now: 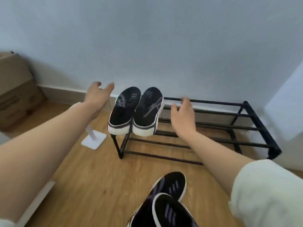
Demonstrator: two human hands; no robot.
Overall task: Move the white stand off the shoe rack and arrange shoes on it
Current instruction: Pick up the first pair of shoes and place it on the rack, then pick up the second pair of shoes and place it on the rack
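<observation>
A black metal shoe rack [213, 126] stands against the wall. Two black sneakers with white soles [136, 112] rest side by side on its top left end, heels toward me. The white stand [94, 139] sits on the wooden floor just left of the rack, partly hidden by my left forearm. My left hand [98, 95] hovers open to the left of the sneakers, holding nothing. To their right, my right hand [183, 117] spreads open over the rack's top bars. A second pair of black striped sneakers [165, 203] lies on the floor near me.
Cardboard boxes [16, 92] are stacked in the left corner. A white wall panel [287, 104] stands right of the rack. Pale wall behind, wooden floor [91, 185] in front.
</observation>
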